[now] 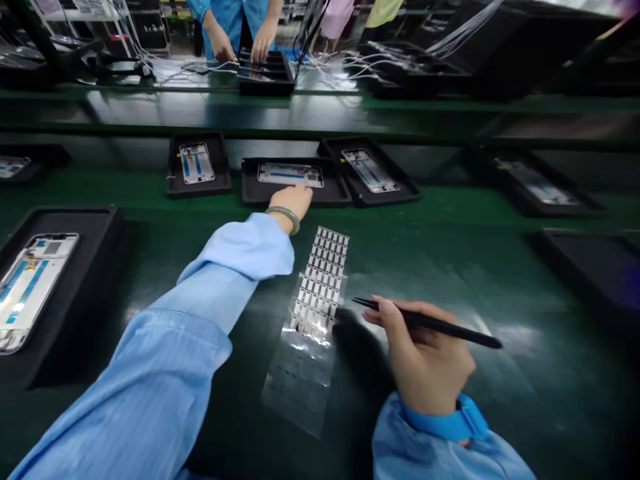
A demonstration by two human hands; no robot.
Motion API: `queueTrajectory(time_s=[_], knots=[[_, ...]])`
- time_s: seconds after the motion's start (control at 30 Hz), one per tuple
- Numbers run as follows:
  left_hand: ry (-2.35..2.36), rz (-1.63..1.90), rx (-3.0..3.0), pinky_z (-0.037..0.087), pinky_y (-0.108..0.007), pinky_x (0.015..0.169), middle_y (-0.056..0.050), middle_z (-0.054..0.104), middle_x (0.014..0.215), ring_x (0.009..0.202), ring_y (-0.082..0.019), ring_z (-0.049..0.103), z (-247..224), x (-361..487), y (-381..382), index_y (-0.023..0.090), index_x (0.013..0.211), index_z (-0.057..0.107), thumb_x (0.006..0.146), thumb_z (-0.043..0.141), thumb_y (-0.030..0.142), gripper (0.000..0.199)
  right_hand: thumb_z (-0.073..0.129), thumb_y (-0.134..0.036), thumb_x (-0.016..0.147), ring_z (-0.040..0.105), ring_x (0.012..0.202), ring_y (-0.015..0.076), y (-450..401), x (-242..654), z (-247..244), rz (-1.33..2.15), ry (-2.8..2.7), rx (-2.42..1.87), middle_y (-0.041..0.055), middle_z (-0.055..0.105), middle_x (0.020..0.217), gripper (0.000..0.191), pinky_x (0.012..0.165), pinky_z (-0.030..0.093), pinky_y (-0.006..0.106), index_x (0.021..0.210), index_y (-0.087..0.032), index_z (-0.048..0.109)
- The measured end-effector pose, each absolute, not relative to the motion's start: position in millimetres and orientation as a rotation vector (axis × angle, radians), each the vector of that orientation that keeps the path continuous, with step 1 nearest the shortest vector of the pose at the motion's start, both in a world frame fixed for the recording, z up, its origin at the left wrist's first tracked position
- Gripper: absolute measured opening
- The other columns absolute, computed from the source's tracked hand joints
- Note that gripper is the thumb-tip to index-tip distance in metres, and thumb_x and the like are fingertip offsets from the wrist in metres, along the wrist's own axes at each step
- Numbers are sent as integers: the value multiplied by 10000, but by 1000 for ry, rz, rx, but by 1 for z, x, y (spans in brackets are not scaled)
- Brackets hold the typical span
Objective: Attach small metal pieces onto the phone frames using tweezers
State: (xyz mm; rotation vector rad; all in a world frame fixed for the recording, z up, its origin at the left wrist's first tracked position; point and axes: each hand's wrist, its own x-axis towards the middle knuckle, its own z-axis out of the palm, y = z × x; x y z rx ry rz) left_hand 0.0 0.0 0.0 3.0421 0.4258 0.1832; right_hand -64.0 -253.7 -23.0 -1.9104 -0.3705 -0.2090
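My left hand (291, 200), a bangle at its wrist, reaches to the front wall of a black tray (247, 181) in the middle of the far row. Its fingers are bent over the tray's front edge, their tips partly hidden. In that tray lies a silver phone frame (290, 175) with a blue strip. My right hand (425, 353) holds black tweezers (440, 324), their tips pointing left and apart from anything. Left of those tips, a sheet of small pale stickers (320, 280) lies on the table, its clear backing film (300, 380) stretching toward me.
More black trays with phone frames stand around: a tray (95, 267) at left, another tray (220, 160) at the back left, and a tray (360, 193) touching the middle one. A dark tray (590, 267) is at right. Beyond the raised ledge (150, 110), a co-worker's hands (263, 43) work over a box.
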Motion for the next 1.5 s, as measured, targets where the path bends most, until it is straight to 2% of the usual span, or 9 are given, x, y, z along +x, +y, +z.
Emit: queueTrajectory(time_s=[0.23, 0.3, 0.37, 0.47, 0.57, 0.77, 0.93, 1.13, 1.5], knots=[[960, 350, 3044, 420, -489, 936, -110, 463, 1286, 1157, -269, 474, 8, -84, 75, 156, 1235, 476, 902, 528, 295, 364, 695, -333, 761, 678, 573, 163, -257, -77, -14, 131, -345, -1691, 18, 682, 770, 220, 579, 599, 293, 864, -193, 560], [1188, 252, 2998, 338, -569, 948, -211, 435, 1287, 1200, -357, 407, 6, -114, 104, 82, 1217, 485, 897, 485, 218, 347, 666, -333, 786, 686, 606, 169, -257, -88, -15, 375, -474, -1657, 26, 675, 796, 198, 585, 603, 299, 872, -190, 560], [1260, 118, 2970, 374, -537, 886, -208, 461, 1255, 1141, -361, 444, 4, -137, 127, 104, 1190, 511, 884, 479, 228, 332, 641, -339, 804, 691, 664, 178, -256, -97, -17, 600, -636, -1626, 39, 664, 827, 179, 612, 605, 310, 868, -186, 574], [1220, 33, 3000, 386, -446, 860, -110, 465, 1269, 1119, -303, 440, 6, -158, 144, 188, 1200, 506, 927, 379, 267, 311, 635, -363, 801, 688, 695, 187, -256, -100, -24, 763, -738, -1645, 39, 650, 834, 183, 637, 601, 326, 853, -192, 597], [1176, -10, 3040, 374, -416, 849, -59, 489, 1230, 1094, -276, 438, 13, -166, 144, 221, 1167, 526, 948, 318, 290, 310, 649, -390, 785, 687, 642, 189, -260, -94, -28, 730, -641, -1699, 25, 658, 779, 207, 621, 599, 329, 826, -200, 578], [1183, -71, 3085, 372, -429, 823, -127, 530, 1134, 1019, -282, 494, 19, -186, 123, 172, 1098, 566, 919, 321, 211, 306, 675, -356, 777, 700, 677, 189, -267, -92, -29, 452, -485, -1687, 30, 682, 845, 202, 661, 607, 319, 871, -209, 573], [1036, -82, 3155, 340, -416, 897, -42, 537, 1124, 1005, -232, 484, 27, -202, 100, 228, 1133, 526, 959, 199, 231, 371, 712, -381, 737, 697, 673, 198, -258, -91, -29, 451, -336, -1666, 26, 681, 771, 262, 630, 614, 324, 863, -200, 569], [1038, -180, 3193, 352, -417, 867, -98, 560, 1038, 956, -260, 536, 27, -206, 89, 184, 1064, 574, 925, 314, 194, 295, 740, -403, 699, 693, 654, 209, -252, -86, -30, 472, -270, -1670, 39, 691, 741, 320, 588, 616, 332, 860, -181, 575], [588, -445, 3219, 354, -413, 919, -50, 606, 924, 889, -224, 569, 40, -273, -5, 189, 965, 586, 895, 328, 68, 294, 744, -423, 686, 686, 603, 187, -253, -82, -35, 452, -245, -1706, 48, 692, 759, 356, 587, 611, 310, 875, -161, 594]])
